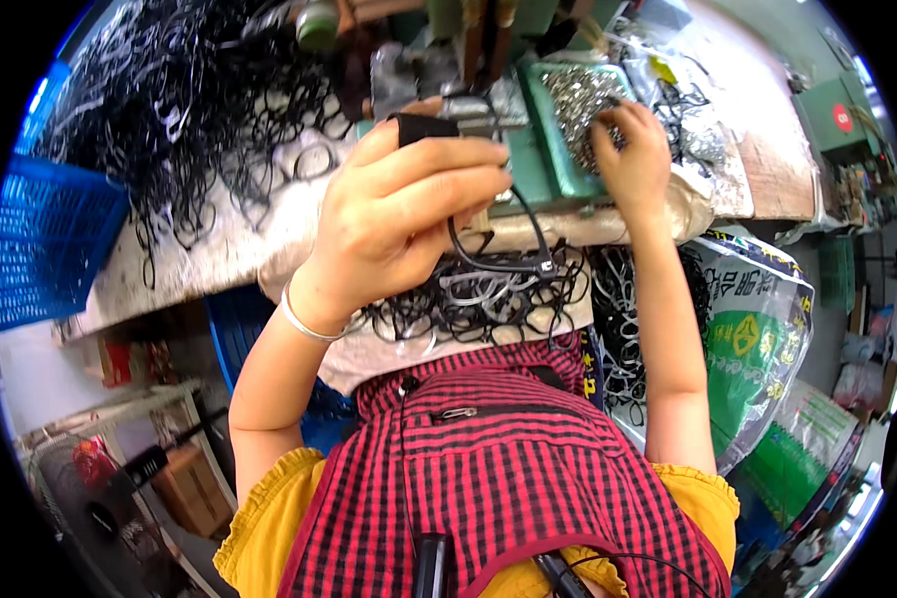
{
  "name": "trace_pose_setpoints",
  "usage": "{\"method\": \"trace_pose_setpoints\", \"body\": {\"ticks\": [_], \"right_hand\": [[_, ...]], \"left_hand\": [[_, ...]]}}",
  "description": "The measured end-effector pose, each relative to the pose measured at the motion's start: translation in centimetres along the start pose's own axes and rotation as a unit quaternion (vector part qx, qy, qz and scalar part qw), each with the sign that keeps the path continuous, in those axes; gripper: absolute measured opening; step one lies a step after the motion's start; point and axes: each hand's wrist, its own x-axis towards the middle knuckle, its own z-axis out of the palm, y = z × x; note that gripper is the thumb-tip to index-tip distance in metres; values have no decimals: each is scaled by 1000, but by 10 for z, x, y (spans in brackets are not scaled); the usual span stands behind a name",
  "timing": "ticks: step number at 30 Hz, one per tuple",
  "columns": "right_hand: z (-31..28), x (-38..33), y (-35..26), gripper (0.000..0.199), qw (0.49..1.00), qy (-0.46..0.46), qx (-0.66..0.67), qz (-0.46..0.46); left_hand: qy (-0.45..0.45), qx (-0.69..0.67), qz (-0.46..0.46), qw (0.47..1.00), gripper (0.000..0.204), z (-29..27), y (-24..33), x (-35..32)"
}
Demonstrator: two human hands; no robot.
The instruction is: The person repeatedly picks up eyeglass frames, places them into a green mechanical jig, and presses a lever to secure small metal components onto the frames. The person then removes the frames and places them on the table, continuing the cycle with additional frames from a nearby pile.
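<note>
My left hand [389, 214] is raised in front of the machine, fingers closed on a thin black cord loop [538, 234]. The loop hangs out past the fingertips and ends in a small dark fitting at its lower right. A black cover [426, 128] wraps one finger of this hand. To the right, my right hand [636, 164] reaches into a green tray [566, 179] of small shiny metal pieces [580, 95]. Its thumb and bent fingers close in among the pieces; whatever they pinch is too small to make out.
Black cords [199, 110] lie heaped on the table at the left, beside a blue basket [55, 239]. More cord loops [468, 304] rest on the cloth at my lap. The machine [483, 40] stands straight ahead. A printed sack [757, 339] hangs at the right.
</note>
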Motion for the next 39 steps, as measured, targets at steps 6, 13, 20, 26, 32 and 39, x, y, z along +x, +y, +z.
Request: {"method": "trace_pose_setpoints", "body": {"ticks": [6,13,20,26,32,39], "right_hand": [[-2,-2,19,12,996,62,6,-66],[-14,3,-3,15,985,-33,158,64],[-41,26,-33,18,983,-71,171,18],[-54,-7,-5,15,973,-60,196,111],[-81,-62,1,14,912,5,306,274],[-41,29,-114,19,904,18,421,71]], "left_hand": [[-134,-24,-433,891,55,-27,41,-130],[-288,12,-508,811,108,96,50,-174],[-235,-483,-236,810,98,321,117,-44],[-389,-393,-24,833,53,246,130,-46],[-502,-396,-331,694,39,-17,-6,-78],[-132,432,-254,855,59,-101,-178,-86]]}}
